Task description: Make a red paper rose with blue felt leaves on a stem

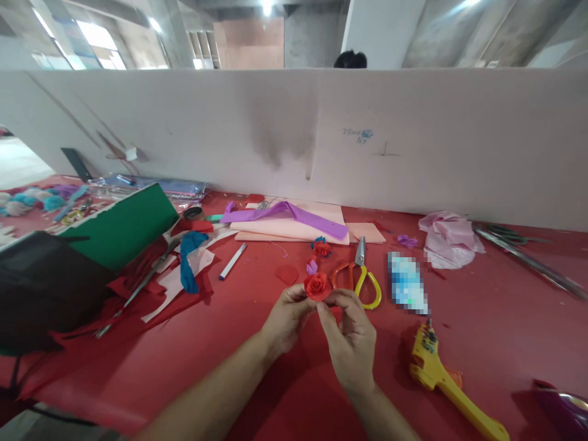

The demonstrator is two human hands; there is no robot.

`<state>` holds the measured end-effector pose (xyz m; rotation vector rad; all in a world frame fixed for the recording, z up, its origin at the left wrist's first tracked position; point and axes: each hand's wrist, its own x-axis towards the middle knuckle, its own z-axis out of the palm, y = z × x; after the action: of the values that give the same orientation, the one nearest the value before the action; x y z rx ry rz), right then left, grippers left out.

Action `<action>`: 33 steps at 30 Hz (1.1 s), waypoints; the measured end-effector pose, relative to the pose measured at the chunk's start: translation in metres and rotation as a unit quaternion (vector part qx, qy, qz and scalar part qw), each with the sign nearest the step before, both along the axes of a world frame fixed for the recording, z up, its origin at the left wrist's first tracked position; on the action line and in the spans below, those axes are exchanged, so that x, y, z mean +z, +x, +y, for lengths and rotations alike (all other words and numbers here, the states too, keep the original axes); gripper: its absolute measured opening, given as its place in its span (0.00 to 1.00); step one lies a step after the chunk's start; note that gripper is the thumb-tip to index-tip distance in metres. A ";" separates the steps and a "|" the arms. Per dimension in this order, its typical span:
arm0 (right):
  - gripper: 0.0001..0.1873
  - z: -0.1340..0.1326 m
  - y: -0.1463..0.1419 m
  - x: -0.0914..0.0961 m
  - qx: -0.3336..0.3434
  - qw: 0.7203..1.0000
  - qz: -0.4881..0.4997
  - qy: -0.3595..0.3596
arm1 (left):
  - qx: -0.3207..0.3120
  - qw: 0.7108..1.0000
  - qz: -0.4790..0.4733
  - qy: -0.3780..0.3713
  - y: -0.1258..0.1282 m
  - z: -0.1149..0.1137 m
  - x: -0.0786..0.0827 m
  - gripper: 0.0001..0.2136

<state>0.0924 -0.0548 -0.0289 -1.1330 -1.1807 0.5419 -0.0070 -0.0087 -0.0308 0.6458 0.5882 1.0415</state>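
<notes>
Both bare hands at work over a red-covered table [239,380]. The left hand [285,318] and the right hand [351,340] pinch between their fingertips a small red layered rose [316,286], bloom upward, raised over the tabletop.

Surroundings: directly beyond the hands lie a small purple bud [312,266] and a red-and-blue flower [321,247]. Just beyond the right hand's fingers, steel-bladed scissors with one yellow and one orange-red handle [362,269] occupy the nearby surface. Beyond the left hand are a flat, rounded red piece [287,274] and a white marker with a dark cap [233,261]. Farther forward, a folded purple strip [316,222] rests across peach-coloured sheets [271,234]; behind them a tall white partition [275,122] closes off the far side. To the right hand's right lies a yellow glue gun [432,367], near a pixelated blue-white item [408,283].

Containers: well left of the left hand stands a green-walled box [124,229], partly covered by a limp black sheet [50,288]; its contents are hidden. Behind it lie clear plastic packets [160,185], contents indistinct.
</notes>
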 end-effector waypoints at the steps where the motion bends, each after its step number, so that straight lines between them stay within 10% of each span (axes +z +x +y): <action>1: 0.02 0.000 0.000 0.000 0.006 1.000 0.010 -0.005 | -0.001 1.000 0.002 0.001 0.000 0.000 0.000 0.08; 11: 0.08 0.009 -0.003 -0.002 0.088 0.967 0.227 -0.076 | -0.028 1.000 -0.001 0.001 -0.004 0.007 -0.005 0.08; 33: 0.08 0.018 0.001 0.001 0.092 0.921 0.341 -0.167 | -0.059 0.987 -0.038 -0.144 -0.003 0.006 -0.008 0.10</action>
<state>0.0930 -0.0372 -0.0276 -0.9889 -0.5925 1.2082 -0.0104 -0.0023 -0.0387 0.3799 0.6136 0.8466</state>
